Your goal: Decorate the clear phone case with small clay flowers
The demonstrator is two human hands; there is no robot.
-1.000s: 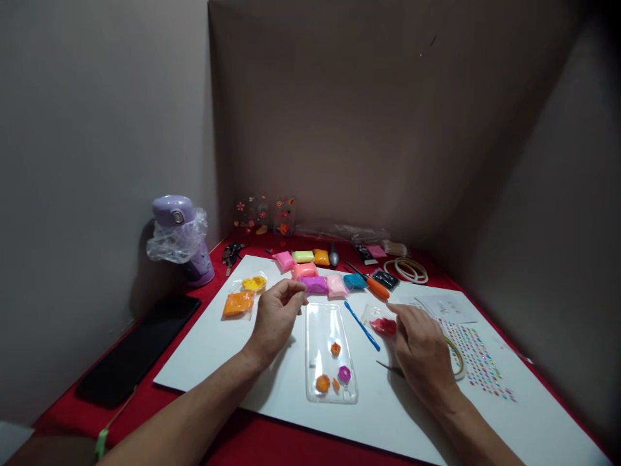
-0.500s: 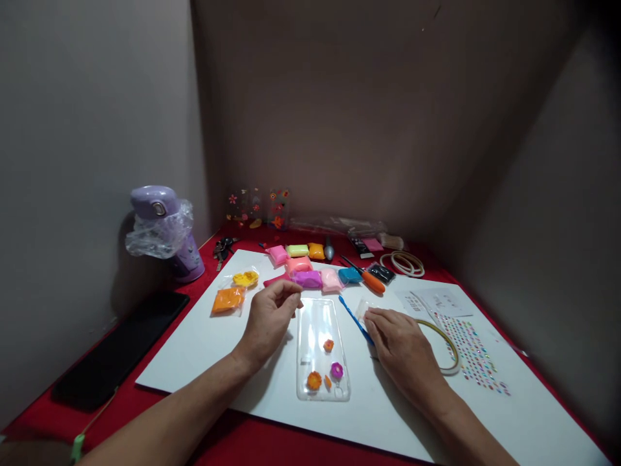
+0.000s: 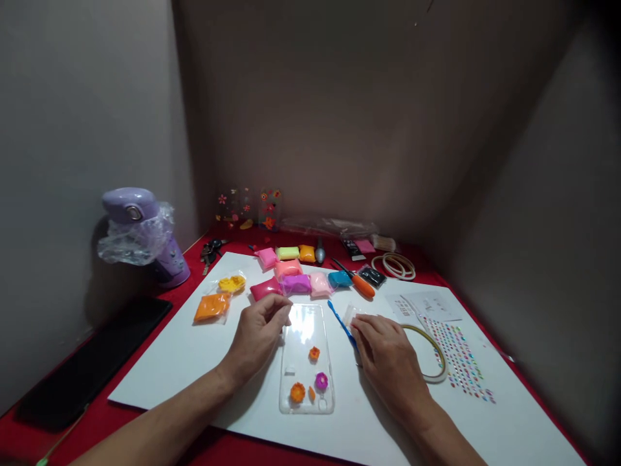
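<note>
A clear phone case (image 3: pixel 306 333) lies on the white board (image 3: pixel 184 362), bearing an orange flower (image 3: pixel 297 392), a purple flower (image 3: pixel 321 380), a smaller orange flower (image 3: pixel 314 353) and an orange petal (image 3: pixel 312 393). My left hand (image 3: pixel 257 333) is beside the case's upper left edge, thumb and fingertips pinched together; anything between them is too small to tell. To the right, my right hand (image 3: pixel 388 349) rests with its fingertips on a small clear packet (image 3: pixel 353 315), partly covering it. A blue tool (image 3: pixel 339 322) lies between the case and that hand, its lower end hidden.
Clay packets in several colours, such as purple (image 3: pixel 295 284), lie behind the case, near an orange-handled tool (image 3: pixel 363 286). Rhinestones (image 3: pixel 458 356) and a ring (image 3: pixel 429 343) are at right. A purple bottle (image 3: pixel 169 259) and a black phone (image 3: pixel 97 362) are at left.
The view has shifted, so most things appear further left and the near ones slightly lower. Both hands keep nearly the same places relative to the case.
</note>
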